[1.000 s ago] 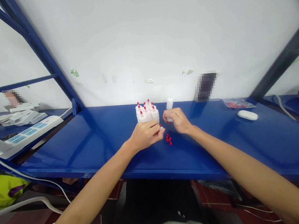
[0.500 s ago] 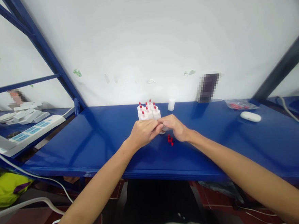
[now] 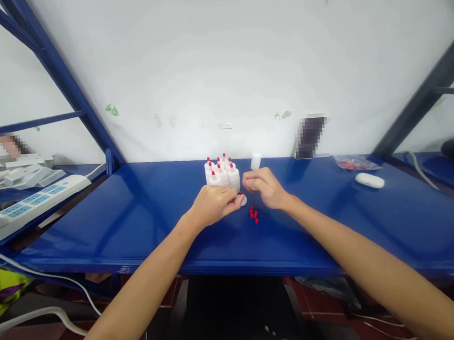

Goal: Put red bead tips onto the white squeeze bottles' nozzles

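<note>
My left hand (image 3: 216, 204) is closed around a small white bottle (image 3: 243, 201), of which only the end and a bit of red at its top show past my thumb. Just to the right, my right hand (image 3: 265, 188) is curled and apart from the bottle; whatever its fingers hold, if anything, is hidden. Behind my left hand stands a tight group of white squeeze bottles (image 3: 233, 177) with red tips. Several loose red caps (image 3: 254, 215) lie on the blue table (image 3: 308, 226) below my right hand.
A white bottle without a red tip (image 3: 255, 161) stands near the wall. Farther right are a clear bag of red caps (image 3: 353, 163) and a white oval case (image 3: 370, 180). A power strip (image 3: 44, 201) and white boxes (image 3: 33, 173) lie at the left.
My hands, which met over the bottle, have separated. The right hand has drawn off and curled, uncovering the end of the bottle in my left hand. The view has shifted slightly.
</note>
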`<action>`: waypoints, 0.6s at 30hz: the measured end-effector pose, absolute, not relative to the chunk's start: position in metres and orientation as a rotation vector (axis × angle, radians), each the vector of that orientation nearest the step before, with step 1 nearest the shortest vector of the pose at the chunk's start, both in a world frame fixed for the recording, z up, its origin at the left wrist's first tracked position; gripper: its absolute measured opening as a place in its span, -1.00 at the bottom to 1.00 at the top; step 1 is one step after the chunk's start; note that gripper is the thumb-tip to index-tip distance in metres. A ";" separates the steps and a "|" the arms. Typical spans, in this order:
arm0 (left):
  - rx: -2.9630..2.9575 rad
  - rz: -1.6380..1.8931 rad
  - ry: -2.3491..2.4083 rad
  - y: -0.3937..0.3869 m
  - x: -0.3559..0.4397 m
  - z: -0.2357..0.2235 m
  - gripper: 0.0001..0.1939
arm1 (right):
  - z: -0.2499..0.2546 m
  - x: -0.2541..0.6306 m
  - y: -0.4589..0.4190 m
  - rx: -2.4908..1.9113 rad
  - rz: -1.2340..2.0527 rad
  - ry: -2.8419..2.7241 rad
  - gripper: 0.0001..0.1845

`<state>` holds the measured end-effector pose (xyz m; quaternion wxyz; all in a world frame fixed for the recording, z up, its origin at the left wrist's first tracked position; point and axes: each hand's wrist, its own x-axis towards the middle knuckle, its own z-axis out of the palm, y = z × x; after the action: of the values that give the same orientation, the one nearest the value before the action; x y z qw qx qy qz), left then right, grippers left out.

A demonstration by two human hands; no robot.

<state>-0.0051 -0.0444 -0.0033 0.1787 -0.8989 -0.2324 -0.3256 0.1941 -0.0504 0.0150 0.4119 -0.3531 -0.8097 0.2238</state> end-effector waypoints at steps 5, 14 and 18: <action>-2.576 -0.931 -0.546 -0.045 -0.002 -0.003 -0.57 | 0.010 0.207 -0.038 -0.914 0.517 -1.888 -0.67; -2.707 -0.985 -0.619 -0.044 -0.006 -0.004 -0.60 | 0.006 0.210 -0.031 -0.986 0.704 -1.915 -0.80; -2.728 -0.992 -0.614 -0.044 -0.006 -0.005 -0.60 | 0.009 0.210 -0.032 -1.022 0.654 -1.949 -0.80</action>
<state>-0.0062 -0.0435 -0.0052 0.0872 -0.9159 -0.2063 -0.3331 0.2104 -0.0316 0.0093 0.4106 -0.4060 -0.7740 0.2596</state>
